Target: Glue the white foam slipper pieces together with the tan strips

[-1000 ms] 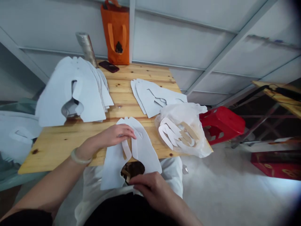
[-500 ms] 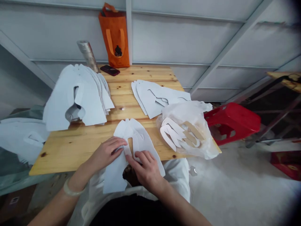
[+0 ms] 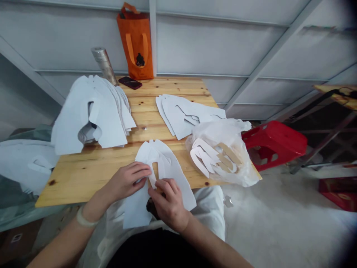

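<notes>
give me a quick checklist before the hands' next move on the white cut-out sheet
1. Left hand touching the white, arch-shaped cut-out sheet: ok, fingertips beside its slot.
2. Right hand touching the sheet: ok, near the slot's lower end.
3. Right hand's grip firm: cannot tell, fingers hide it.
4. Sheet fully on the pale wooden table: not ok, its lower part extends past the near edge.
5. Translucent white plastic bag apart from the sheet: ok.

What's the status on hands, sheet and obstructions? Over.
Left hand and right hand on white sheet, either side of its centre. Sheet overhangs table's near edge. Plastic bag to its right, clear of both hands.
</notes>
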Demonstrator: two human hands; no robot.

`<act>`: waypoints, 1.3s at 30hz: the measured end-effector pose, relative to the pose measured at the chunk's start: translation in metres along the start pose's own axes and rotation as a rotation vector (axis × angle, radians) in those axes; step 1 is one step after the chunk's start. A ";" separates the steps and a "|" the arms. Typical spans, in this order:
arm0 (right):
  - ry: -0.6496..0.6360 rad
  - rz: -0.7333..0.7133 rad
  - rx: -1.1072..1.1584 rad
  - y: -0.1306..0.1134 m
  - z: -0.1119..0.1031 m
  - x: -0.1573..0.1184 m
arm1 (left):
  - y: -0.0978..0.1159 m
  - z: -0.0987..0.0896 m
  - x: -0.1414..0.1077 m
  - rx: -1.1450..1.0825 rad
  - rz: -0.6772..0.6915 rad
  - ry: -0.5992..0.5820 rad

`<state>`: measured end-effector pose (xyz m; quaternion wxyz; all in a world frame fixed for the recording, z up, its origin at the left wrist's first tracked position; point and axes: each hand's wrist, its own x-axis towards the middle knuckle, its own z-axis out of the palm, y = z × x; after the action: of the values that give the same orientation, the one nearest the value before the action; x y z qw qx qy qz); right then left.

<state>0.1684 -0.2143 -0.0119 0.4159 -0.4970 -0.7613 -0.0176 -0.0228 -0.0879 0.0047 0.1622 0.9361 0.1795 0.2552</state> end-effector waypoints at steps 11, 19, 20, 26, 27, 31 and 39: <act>-0.031 0.135 0.458 -0.003 -0.019 -0.019 | -0.004 0.001 -0.005 0.190 0.090 -0.035; -0.204 0.113 0.469 0.007 -0.020 -0.022 | -0.001 0.000 -0.006 0.172 0.174 -0.058; -0.211 0.113 0.480 0.007 -0.020 -0.022 | -0.001 0.000 -0.006 0.181 0.181 -0.051; -0.269 0.105 0.552 0.008 -0.023 -0.022 | -0.003 -0.001 -0.008 0.249 0.246 -0.053; -0.291 0.108 0.573 0.009 -0.025 -0.021 | -0.003 -0.001 -0.008 0.258 0.252 -0.059; -0.387 0.113 0.668 0.015 -0.036 -0.017 | -0.002 -0.004 -0.003 0.289 0.275 -0.081; -0.589 0.013 0.847 0.038 -0.048 -0.014 | -0.008 -0.006 -0.003 0.285 0.336 -0.139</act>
<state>0.2299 -0.2262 -0.0044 0.3489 -0.2733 -0.7834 0.4356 -0.0303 -0.0805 0.0055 -0.0047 0.9816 0.0437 0.1857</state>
